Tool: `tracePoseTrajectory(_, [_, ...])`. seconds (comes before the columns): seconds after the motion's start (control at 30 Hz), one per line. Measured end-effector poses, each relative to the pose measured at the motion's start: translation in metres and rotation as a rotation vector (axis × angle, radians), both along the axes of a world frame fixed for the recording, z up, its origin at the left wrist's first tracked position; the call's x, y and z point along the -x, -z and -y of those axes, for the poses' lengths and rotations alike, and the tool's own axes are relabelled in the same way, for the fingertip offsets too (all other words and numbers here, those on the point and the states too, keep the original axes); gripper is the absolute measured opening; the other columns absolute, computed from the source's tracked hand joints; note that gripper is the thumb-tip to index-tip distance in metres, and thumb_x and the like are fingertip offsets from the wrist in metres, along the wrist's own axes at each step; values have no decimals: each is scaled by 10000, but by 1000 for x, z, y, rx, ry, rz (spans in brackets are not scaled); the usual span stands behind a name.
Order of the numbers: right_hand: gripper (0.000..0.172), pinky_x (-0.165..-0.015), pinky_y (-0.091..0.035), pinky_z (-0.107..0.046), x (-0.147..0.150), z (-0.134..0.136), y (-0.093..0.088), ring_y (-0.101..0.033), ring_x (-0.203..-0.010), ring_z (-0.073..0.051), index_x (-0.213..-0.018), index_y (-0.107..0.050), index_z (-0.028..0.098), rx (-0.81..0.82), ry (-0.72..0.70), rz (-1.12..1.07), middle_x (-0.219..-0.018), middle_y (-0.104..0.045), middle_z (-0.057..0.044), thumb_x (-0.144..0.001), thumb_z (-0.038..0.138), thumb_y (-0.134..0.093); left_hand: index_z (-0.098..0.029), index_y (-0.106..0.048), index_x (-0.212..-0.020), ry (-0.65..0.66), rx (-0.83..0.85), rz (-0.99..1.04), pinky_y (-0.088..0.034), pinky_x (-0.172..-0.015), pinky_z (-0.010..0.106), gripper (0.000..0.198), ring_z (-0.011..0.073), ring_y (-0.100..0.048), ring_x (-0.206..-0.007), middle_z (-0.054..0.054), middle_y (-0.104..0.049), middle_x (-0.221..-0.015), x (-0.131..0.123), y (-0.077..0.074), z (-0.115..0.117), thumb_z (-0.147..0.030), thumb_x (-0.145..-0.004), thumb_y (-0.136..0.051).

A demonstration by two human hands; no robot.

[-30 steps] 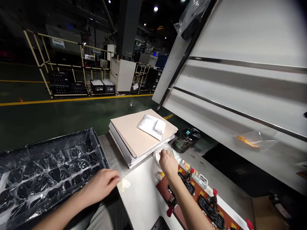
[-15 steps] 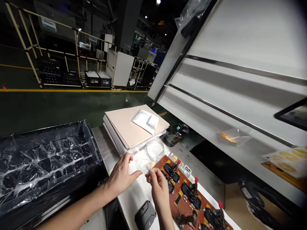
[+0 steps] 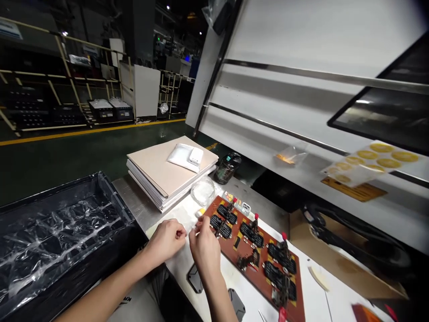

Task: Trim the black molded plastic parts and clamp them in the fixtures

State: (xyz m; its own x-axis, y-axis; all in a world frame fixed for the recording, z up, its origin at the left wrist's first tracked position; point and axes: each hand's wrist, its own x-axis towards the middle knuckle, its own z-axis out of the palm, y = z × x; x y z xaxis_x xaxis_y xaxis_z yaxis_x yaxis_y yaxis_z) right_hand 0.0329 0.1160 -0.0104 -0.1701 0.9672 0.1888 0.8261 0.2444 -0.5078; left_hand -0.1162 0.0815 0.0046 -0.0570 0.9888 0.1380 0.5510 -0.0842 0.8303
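Note:
My left hand (image 3: 166, 241) and my right hand (image 3: 203, 243) are close together over the white table top (image 3: 241, 286), fingers curled and pinched on a small clear plastic bag (image 3: 181, 219) between them. Just right of my right hand lies a reddish-brown fixture board (image 3: 256, 243) with several black parts and red-tipped clamps. A clear round dish (image 3: 203, 191) sits beyond my hands, beside a stack of beige boards (image 3: 159, 172).
A black tray lined with clear film (image 3: 60, 232) fills the left. A white pouch and small white box (image 3: 187, 157) lie on the stack. A dark jar (image 3: 227, 167) stands behind. Two black parts (image 3: 195, 279) lie near the table edge. A large white machine panel (image 3: 301, 89) rises on the right.
My view has swung to the right. Both hands came together nearer to me; the left fingers, spread before, have closed on the clear bag beside the right hand.

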Motion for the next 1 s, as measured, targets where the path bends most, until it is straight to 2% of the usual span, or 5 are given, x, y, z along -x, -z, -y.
tracePoseTrajectory(0.23, [257,-557,-321,-248,-1,0,9,-587,-602,-171,-861,-544,238,138,-35,-249,-672,-641,22,-971,443,-435,-194,-617,-783,84,135,130,-419,-548,231,89,151,-613,-599,-6,-653,-664,-4,26,2,-217,-814,-537])
tracePoseTrajectory(0.4, [109,-576,-334,-237,-9,22,25,-586,-621,-165,-950,-552,238,204,-56,-227,-700,-632,35,-893,329,-531,-177,-597,-865,-3,154,193,-448,-551,235,203,166,-650,-622,13,-654,-685,7,28,-6,-289,-891,-429])
tracePoseTrajectory(0.7, [264,-723,-439,-263,-38,18,17,-659,-870,-205,-1061,-690,250,463,-296,-199,-994,-705,-24,-816,340,-654,-212,-568,-783,104,136,-193,-323,-605,251,160,134,-497,-578,-38,-531,-623,21,37,37,-212,-881,-441])
tracePoseTrajectory(0.87, [583,-680,-459,-314,-62,57,31,-703,-870,-256,-1371,-520,258,397,20,200,-1451,-476,-136,-799,240,-632,-220,-552,-877,61,253,-31,-301,-565,242,61,131,-447,-520,-83,-447,-556,39,63,27,-238,-839,-507])
tracePoseTrajectory(1.0, [631,-600,-448,-305,-76,66,33,-702,-793,-264,-1401,-490,203,368,152,256,-1269,-570,-163,-791,250,-645,-204,-563,-776,78,311,69,-349,-558,247,184,154,-539,-561,-42,-547,-586,35,78,15,-352,-873,-513])
